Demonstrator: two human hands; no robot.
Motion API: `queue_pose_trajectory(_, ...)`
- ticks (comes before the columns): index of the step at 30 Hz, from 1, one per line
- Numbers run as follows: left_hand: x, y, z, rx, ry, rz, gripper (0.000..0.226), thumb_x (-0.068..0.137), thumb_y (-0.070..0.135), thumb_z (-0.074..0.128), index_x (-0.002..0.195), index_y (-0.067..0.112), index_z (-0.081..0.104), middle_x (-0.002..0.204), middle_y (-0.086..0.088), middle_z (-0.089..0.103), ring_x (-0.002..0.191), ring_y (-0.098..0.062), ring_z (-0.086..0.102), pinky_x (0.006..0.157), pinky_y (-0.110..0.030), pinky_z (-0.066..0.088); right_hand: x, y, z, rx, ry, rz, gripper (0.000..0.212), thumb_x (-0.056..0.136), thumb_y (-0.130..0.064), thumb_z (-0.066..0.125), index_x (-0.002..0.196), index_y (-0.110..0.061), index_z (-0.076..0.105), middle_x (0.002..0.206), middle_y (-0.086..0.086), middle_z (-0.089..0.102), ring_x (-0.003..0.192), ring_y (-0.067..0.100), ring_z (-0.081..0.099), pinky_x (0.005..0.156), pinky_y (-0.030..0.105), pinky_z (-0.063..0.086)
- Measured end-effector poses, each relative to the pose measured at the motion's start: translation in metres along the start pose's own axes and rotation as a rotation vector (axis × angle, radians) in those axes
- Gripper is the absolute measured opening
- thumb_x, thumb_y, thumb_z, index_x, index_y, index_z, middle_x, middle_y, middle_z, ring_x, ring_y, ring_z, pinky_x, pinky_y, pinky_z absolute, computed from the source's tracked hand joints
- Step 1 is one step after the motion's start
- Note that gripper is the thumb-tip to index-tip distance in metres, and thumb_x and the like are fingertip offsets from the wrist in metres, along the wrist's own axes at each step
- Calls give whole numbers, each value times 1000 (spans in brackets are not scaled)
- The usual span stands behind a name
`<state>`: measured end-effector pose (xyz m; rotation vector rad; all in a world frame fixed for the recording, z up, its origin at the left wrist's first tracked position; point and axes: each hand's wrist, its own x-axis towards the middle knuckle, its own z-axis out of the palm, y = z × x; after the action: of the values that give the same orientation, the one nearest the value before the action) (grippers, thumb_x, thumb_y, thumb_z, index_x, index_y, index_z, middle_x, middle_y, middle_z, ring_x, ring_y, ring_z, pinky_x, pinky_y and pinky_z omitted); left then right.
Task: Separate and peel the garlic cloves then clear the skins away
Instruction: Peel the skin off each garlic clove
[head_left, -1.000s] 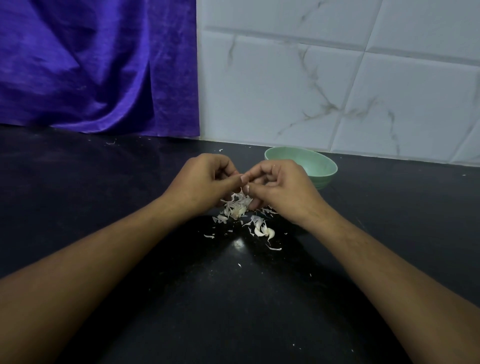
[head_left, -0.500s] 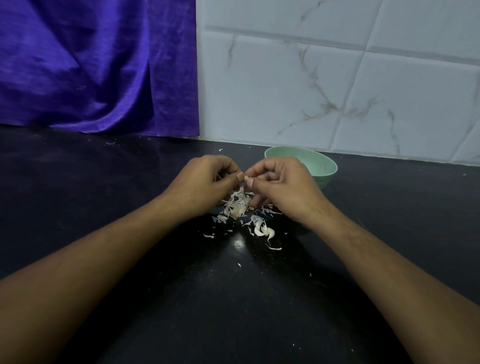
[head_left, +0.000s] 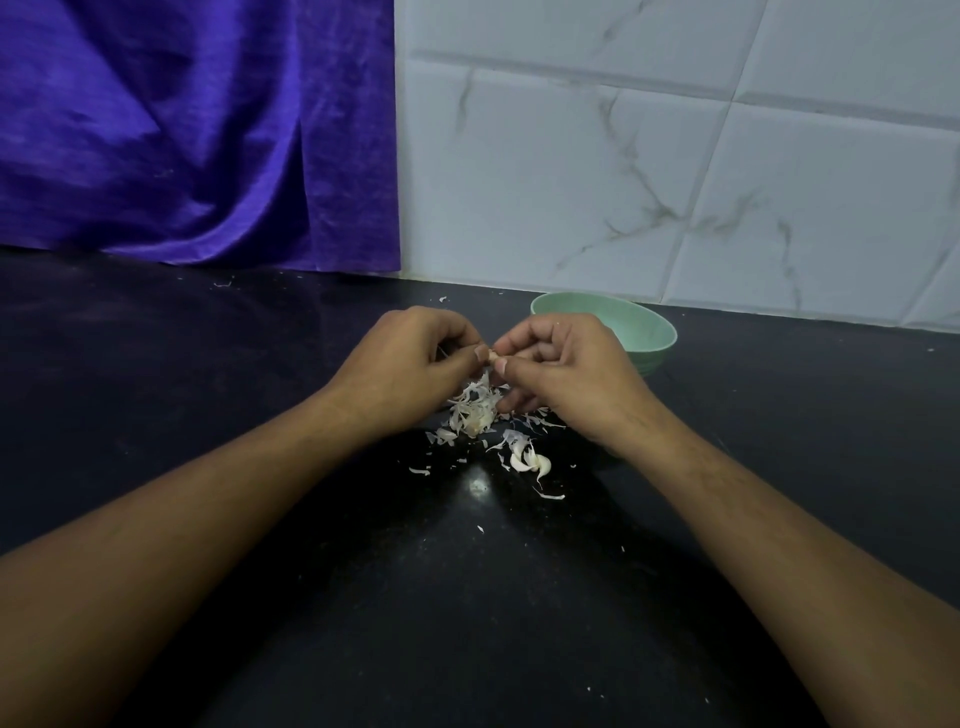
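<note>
Black counter (head_left: 208, 374) carries a heap of papery garlic skins (head_left: 472, 410), and just above it both hands meet on one small garlic clove (head_left: 491, 356). The left hand (head_left: 410, 364) has its grip curled, thumb and fingertip pinching the clove; the right hand (head_left: 563, 371) pinches its other end likewise. Two pale cloves (head_left: 531, 460) lie nearer the person, and a green bowl (head_left: 655, 332) stands behind the right hand, near the white tiled wall (head_left: 623, 156)

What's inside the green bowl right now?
Only the far inner wall of the green bowl shows, and it is bare. The right hand and the bowl's own near wall hide the bottom, so whatever lies there cannot be seen.
</note>
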<state>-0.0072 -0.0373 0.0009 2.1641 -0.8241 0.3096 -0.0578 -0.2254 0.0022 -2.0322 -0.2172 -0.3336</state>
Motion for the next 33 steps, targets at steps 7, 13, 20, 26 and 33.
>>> queue_pose_trajectory(7, -1, 0, 0, -51, -17, -17, 18, 99, 40, 66, 89, 28, 75, 79, 6, 77, 71, -10, 74, 72, -44, 62, 1, 0, 0, 32, 26, -4, 8, 91, 0, 72, 94, -8, 72, 79, 17, 76, 69, 28, 78, 67, 39, 60)
queue_pose_trajectory(13, 2, -3, 1, -137, -19, -77, 10, 92, 35, 77, 89, 25, 76, 77, 2, 77, 73, -16, 75, 74, -48, 63, 0, -2, 0, 26, 37, -11, 12, 91, 6, 69, 98, -3, 72, 75, 13, 75, 67, 26, 77, 63, 33, 62)
queue_pose_trajectory(20, 1, 1, 3, -241, 15, -102, 12, 91, 30, 78, 96, 20, 75, 80, -2, 77, 73, -22, 76, 69, -44, 65, -3, -7, -3, -201, 109, -96, 6, 92, -10, 74, 86, -11, 75, 68, 4, 74, 61, 14, 75, 67, 40, 63)
queue_pose_trajectory(26, -1, 4, 1, -154, 61, -24, 10, 87, 30, 84, 94, 26, 78, 75, 6, 76, 68, -10, 74, 63, -27, 62, -5, -9, -3, -219, 112, -90, 9, 91, -10, 73, 82, -11, 74, 66, 1, 74, 61, 12, 75, 68, 37, 63)
queue_pose_trajectory(33, -1, 2, 1, -69, 59, -10, 8, 87, 31, 83, 94, 28, 80, 74, 12, 76, 67, 0, 71, 68, -26, 60, -5, -7, -2, -219, 125, -125, 10, 89, -7, 72, 84, -14, 76, 67, 1, 74, 62, 13, 74, 64, 30, 59)
